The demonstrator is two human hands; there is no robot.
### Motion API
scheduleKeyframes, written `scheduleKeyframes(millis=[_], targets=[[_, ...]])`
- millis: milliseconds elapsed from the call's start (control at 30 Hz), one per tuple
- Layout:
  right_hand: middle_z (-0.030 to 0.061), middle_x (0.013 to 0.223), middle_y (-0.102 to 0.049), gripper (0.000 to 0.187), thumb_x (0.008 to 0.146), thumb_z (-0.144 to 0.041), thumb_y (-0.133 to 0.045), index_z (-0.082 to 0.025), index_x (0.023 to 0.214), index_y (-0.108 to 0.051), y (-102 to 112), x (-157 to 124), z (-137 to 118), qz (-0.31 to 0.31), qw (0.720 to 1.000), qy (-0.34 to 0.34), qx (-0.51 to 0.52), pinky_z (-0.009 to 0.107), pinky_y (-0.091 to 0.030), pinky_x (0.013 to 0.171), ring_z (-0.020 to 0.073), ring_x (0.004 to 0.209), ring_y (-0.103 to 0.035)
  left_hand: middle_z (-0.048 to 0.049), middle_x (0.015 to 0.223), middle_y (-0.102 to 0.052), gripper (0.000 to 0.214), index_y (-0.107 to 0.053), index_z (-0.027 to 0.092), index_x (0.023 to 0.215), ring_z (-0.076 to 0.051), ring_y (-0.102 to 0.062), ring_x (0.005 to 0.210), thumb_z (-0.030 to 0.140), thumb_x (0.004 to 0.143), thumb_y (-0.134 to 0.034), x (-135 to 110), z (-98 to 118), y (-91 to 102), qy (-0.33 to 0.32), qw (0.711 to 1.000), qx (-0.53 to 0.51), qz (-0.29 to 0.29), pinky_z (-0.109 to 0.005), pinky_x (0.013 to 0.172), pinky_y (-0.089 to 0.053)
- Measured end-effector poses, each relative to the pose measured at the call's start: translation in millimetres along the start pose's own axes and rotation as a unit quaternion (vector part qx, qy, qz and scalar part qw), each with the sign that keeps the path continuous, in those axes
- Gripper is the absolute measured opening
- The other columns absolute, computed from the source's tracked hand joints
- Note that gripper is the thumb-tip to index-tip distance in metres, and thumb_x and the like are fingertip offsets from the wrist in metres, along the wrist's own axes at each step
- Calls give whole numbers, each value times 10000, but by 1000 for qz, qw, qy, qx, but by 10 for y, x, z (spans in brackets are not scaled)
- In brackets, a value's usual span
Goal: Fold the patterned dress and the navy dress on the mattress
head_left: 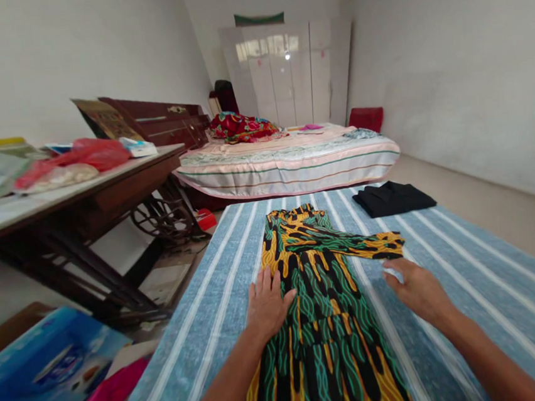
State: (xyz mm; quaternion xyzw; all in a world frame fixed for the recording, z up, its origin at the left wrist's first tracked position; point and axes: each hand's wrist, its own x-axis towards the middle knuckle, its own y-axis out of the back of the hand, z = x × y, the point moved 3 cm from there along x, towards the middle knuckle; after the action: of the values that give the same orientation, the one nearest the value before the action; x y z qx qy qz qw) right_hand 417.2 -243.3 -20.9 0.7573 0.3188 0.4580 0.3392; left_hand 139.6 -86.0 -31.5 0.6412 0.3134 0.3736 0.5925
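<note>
The left hand (268,302) lies flat, fingers spread, on the dress (320,283); the right hand (418,290), thumb and fingers apart, is just beside the cuff (390,245). The dress runs lengthwise on the bench (202,307), collar (297,210) near the far edge, one sleeve (342,241) toward the right edge. Folded black cloth (394,198) lies at the far right corner

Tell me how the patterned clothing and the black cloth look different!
The patterned clothing is yellow, green and black; the black cloth is plain. The clothing is spread out long, one sleeve sticking out; the cloth is a smaller folded bundle. The left hand touches the clothing; no hand touches the cloth. Both lie on the striped sheet.
</note>
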Motion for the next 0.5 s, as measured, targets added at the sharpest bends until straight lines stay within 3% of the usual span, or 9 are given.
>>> scheduleKeyframes(millis=[167,267,367,500], targets=[[101,789,-659,284,820,-342,-452,-194,890,-684,-138,317,561,-30,987,-85,-132,336,-470,634,241,722,-625,-200,1451,-302,636,-408,113,1344,-332,-237,1351,540,878,-337,-2,-79,-117,-2,1000,22,-22,-542,1023,-268],[118,848,-646,266,811,-309,-470,-167,911,-672,-291,383,624,-22,988,-63,-142,362,-471,711,254,791,-607,-172,1381,-431,478,-511,144,1245,-315,-350,1297,425,879,-385,68,-73,-19,-12,1000,13,23,-533,1013,-294],[136,991,-615,240,789,-252,-483,-153,921,-657,-450,386,608,11,992,-19,-124,395,-449,835,274,955,-559,-110,1164,-601,292,-599,185,1067,-236,-519,1114,262,879,-389,274,19,112,-66,994,-29,77,-410,965,-385],[147,1067,-566,308,783,-274,-485,-149,1026,-627,-590,332,701,43,994,-3,-100,444,-439,872,293,1018,-511,-71,953,-632,246,-619,185,954,-198,-551,943,207,875,-387,684,229,226,-98,989,-48,96,-324,879,-432]])
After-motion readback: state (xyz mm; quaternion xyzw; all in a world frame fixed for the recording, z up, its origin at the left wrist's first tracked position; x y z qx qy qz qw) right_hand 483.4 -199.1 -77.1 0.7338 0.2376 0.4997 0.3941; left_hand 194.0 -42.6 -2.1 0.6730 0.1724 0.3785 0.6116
